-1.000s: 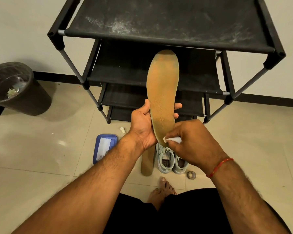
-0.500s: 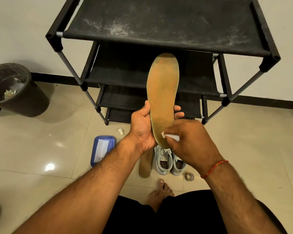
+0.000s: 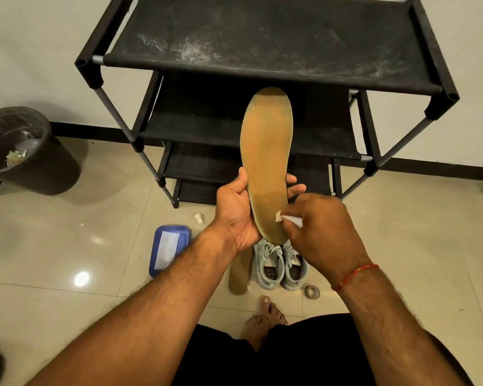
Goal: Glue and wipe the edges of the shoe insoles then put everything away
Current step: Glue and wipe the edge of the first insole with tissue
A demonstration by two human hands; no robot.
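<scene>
My left hand (image 3: 234, 215) grips a tan insole (image 3: 267, 151) near its heel and holds it upright in front of the shoe rack. In my right hand (image 3: 321, 227) is a small white glue tube (image 3: 290, 219), its tip touching the insole's right edge near the heel. A second tan insole (image 3: 239, 277) lies on the floor below, partly hidden by my left wrist. Beside it stands a pair of light blue sneakers (image 3: 279, 266). A small white cap (image 3: 198, 218) sits on the tiles.
The black shoe rack (image 3: 262, 45) stands against the wall ahead. A dark bin (image 3: 25, 154) with scraps is at the left. A blue lid with a white wipe (image 3: 168, 247) lies on the floor. A small tape roll (image 3: 312, 291) rests near my bare foot (image 3: 265, 316).
My right hand has slid the tube tip up from the heel's bottom edge along the insole's right edge. The insole stays in my left hand.
</scene>
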